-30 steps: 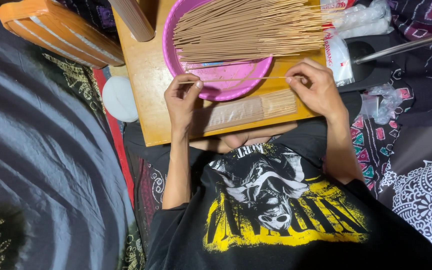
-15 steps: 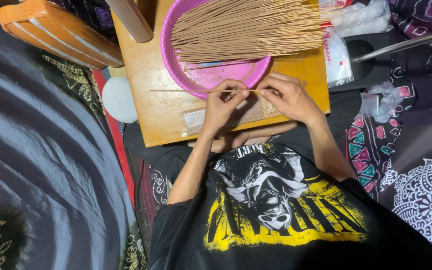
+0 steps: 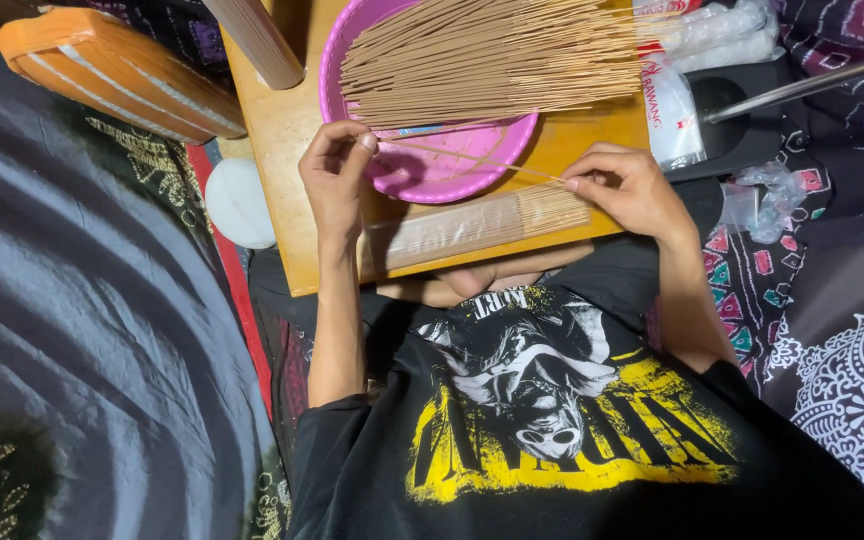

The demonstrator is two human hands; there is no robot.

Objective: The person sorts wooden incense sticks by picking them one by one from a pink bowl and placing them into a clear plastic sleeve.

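Thin wooden stick (image 3: 467,158), pinched between both hands' grips

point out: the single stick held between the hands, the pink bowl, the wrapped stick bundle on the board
single stick (image 3: 472,160), head view, mid-length of the stick.
pink bowl (image 3: 432,178), head view, bare inner floor near the front rim.
wrapped stick bundle (image 3: 462,228), head view, middle of the wrap.

Lighting: bright, even, from above the wooden tabletop (image 3: 282,140). Shadows: soft, cast below the left hand (image 3: 337,180) and forearm onto the board; deeper dark beneath the tabletop edge. Glare: mild sheen on the plastic bags (image 3: 722,35) up and right of the right hand (image 3: 632,190). Focus: sharp centrally; grey cloth (image 3: 82,330) at far left dim, slightly soft. Blur: negligible.
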